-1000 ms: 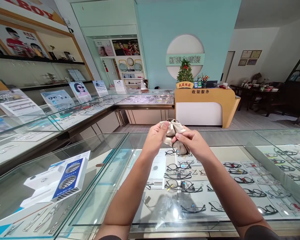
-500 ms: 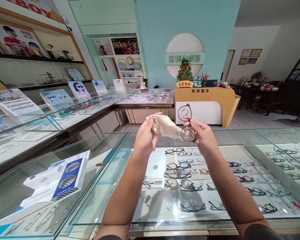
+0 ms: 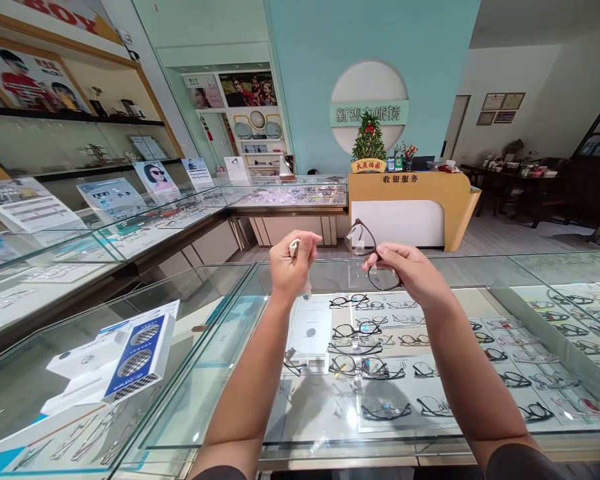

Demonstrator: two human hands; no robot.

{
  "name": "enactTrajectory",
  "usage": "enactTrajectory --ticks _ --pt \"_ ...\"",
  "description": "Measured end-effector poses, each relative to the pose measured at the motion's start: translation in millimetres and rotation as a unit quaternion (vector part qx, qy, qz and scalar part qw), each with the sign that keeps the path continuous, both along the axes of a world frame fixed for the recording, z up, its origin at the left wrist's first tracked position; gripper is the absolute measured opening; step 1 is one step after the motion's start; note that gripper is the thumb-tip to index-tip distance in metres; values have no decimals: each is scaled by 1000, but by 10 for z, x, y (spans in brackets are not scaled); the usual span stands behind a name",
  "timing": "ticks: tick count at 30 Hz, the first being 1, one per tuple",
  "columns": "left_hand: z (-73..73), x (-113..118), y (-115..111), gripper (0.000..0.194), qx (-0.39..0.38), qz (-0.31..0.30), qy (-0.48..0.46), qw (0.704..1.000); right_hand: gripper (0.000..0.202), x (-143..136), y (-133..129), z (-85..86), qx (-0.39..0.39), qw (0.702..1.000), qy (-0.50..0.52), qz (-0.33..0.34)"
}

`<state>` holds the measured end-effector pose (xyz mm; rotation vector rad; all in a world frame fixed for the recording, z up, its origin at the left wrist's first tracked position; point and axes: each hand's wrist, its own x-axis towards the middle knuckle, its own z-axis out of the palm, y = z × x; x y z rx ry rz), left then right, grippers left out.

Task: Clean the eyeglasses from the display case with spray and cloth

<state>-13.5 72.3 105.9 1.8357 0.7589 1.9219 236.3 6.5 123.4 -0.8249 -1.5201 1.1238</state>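
In the head view, my right hand (image 3: pixel 405 267) pinches a pair of dark-rimmed eyeglasses (image 3: pixel 375 251) at the middle of the frame. One lens sits up and to the left of my fingers, the other below them. My left hand (image 3: pixel 295 263) is closed round a bunched cream cleaning cloth (image 3: pixel 294 249); most of the cloth is hidden in the fist, with bits showing at the top and below. The two hands are apart, both above the glass display case (image 3: pixel 260 413).
Under the glass lie rows of eyeglasses (image 3: pixel 367 367). A blue and white box (image 3: pixel 139 357) stands to the left. Further glass counters (image 3: pixel 145 233) run along the left side. Beyond, a wooden cashier desk (image 3: pixel 460 207) carries a potted plant (image 3: pixel 370 139).
The cloth, spread between the hands before, is now gathered into my left fist, away from the eyeglasses. My right hand has tilted the eyeglasses and moved slightly right.
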Motion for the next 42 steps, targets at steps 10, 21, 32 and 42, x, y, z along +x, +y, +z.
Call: enactTrajectory --ticks 10,21,32,42 --pt "170 16 -240 90 276 68 245 927 41 71 -73 96 20 989 -95 111" --pt "148 23 -307 74 270 94 199 938 37 34 -224 134 124 984 -91 -92" --pt "108 134 -404 64 112 196 69 972 40 -151 -338 79 271 899 -153 -308" --pt "93 199 -408 58 94 218 49 970 52 -192 -283 50 187 916 -132 -329"
